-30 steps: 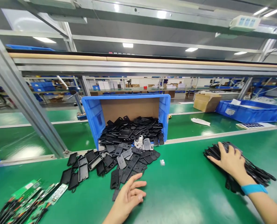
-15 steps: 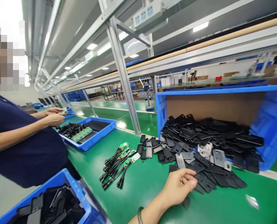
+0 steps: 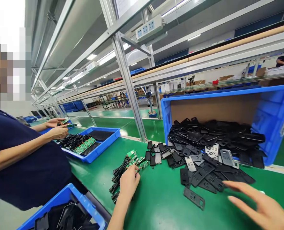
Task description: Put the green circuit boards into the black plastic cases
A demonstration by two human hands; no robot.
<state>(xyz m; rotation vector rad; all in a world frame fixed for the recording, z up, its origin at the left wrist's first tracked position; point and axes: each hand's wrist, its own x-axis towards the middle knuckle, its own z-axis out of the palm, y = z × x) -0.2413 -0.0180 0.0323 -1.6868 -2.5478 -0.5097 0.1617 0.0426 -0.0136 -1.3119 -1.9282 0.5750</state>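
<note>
At the far left of the frame stands a person in a dark blue shirt [image 3: 24,169], whose hands [image 3: 58,131] hold a small green circuit board [image 3: 64,122]. In the lower left corner sits a blue bin [image 3: 85,199] with black plastic parts [image 3: 69,217] in it. Left of centre, a shallow blue tray [image 3: 115,133] holds more boards with black cables [image 3: 85,144] on the green table [image 3: 161,204]. A bunch of circuit boards with cables [image 3: 131,154] lies in the lower middle, cable ends toward the bottom; the left hand [image 3: 129,179] is over it, fingers bent inward at the boards, and whether they grip one cannot be told. Just right of the bunch lie small black cases [image 3: 158,156]. Farther right, flat covers [image 3: 204,176], mostly black, spill from a blue box [image 3: 273,118] lying on its side, and one loose cover [image 3: 194,198] lies nearer the bottom edge. At the lower right, the right hand [image 3: 264,204] is beside the spilled covers, thumb and fingers spread apart with nothing between them
</note>
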